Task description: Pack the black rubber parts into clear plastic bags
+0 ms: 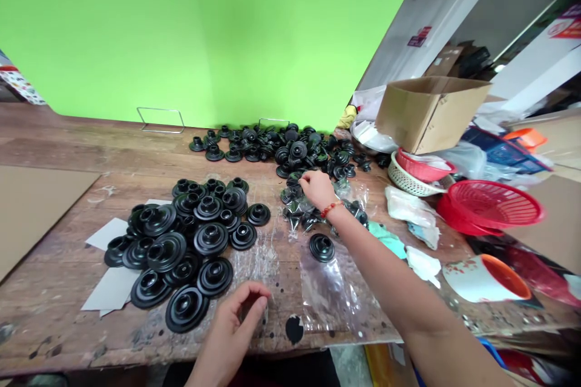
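Bare left hand (238, 321) curves low over the scuffed brown wooden counter (131, 175), thumb and fingers parted, holding nothing. Right hand (318, 188) reaches forward, fingers curled at glossy black parts in clear plastic (311, 219); its grip cannot be told. 1 round, stepped black disc (321, 248) lies on a flat transparent plastic bag (324, 305).

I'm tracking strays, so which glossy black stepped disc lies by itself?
The glossy black stepped disc at the far end of the flat, clear plastic bag; the rest lie in clusters.
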`<action>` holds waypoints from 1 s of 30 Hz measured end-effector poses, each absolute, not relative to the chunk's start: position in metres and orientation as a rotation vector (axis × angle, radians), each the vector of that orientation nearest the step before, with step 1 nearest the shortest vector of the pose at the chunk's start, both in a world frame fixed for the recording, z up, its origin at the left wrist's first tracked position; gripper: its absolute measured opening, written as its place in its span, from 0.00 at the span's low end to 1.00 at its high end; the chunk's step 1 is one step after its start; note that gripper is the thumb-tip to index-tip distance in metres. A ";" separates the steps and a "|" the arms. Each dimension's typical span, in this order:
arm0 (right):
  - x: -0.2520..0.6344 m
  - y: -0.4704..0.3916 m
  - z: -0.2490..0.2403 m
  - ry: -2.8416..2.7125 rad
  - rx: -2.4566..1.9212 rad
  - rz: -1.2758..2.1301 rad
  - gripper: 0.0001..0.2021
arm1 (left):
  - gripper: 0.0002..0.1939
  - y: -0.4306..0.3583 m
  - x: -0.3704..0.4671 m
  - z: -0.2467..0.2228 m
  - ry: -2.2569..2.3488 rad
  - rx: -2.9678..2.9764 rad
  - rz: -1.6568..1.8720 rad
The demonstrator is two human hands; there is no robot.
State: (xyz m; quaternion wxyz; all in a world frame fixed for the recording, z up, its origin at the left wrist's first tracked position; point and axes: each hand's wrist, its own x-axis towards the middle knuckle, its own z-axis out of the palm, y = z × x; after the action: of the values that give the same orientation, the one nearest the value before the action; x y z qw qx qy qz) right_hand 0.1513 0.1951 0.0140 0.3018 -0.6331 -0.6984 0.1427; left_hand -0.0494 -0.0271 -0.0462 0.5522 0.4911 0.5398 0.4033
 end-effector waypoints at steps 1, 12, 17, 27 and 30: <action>0.153 0.187 0.016 -1.864 -1.680 0.337 0.06 | 0.09 -0.028 -0.049 -0.048 1.276 1.173 0.930; 0.190 0.022 -0.031 -2.397 -1.785 0.471 0.11 | 0.07 -0.025 -0.046 -0.053 1.260 1.194 0.942; 0.198 0.006 -0.067 -2.237 -1.781 0.441 0.06 | 0.10 -0.022 -0.041 -0.054 1.247 1.040 0.949; 0.149 -0.015 -0.028 -2.426 -1.161 0.350 0.11 | 0.27 -0.024 -0.033 -0.035 1.052 0.599 0.920; 0.128 -0.021 -0.021 -2.477 -0.937 0.412 0.08 | 0.23 -0.023 -0.036 -0.037 1.095 0.607 0.919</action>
State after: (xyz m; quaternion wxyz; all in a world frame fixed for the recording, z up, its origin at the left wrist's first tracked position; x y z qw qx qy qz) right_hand 0.1282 -0.0214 -0.0209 0.2288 -0.3404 -0.8996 0.1497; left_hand -0.0359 -0.0228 -0.0367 0.7134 0.2740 0.4941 0.4145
